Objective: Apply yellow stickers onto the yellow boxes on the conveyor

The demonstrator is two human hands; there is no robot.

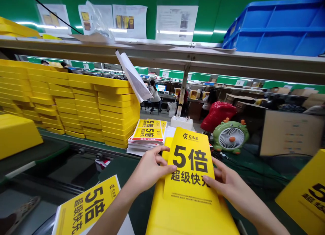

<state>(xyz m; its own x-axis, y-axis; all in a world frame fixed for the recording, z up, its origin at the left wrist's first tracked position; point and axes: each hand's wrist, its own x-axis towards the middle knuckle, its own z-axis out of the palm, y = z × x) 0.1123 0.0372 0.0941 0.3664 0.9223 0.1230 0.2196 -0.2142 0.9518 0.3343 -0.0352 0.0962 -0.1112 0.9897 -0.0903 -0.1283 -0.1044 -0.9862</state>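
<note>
Both hands pinch one yellow printed card (pixel 191 167) by its side edges. The left hand (pixel 149 169) has its thumb lying across the card's face at the left margin, its fingers curled loosely and partly spread, one fingertip touching the upper left edge. The right hand (pixel 225 182) grips the right edge lower down, thumb on the printed face beside the black characters, the other fingers hidden behind the card. Neither hand is clenched; each is closed only as far as the thin sheet needs.

The card stands tilted toward the camera, its lower edge resting on a yellow plastic tray (pixel 188 218) that lies on the dark green bench directly in front of the person.

Just beyond the card sits a stack of printed cards (pixel 148 133). Left of it rise tall stacks of yellow trays (pixel 83 106). A green desk fan (pixel 230 136) stands to the right, near a red bag (pixel 218 114). Another printed card (pixel 86 208) lies at lower left, and a blue crate (pixel 276 25) sits on the overhead shelf.
</note>
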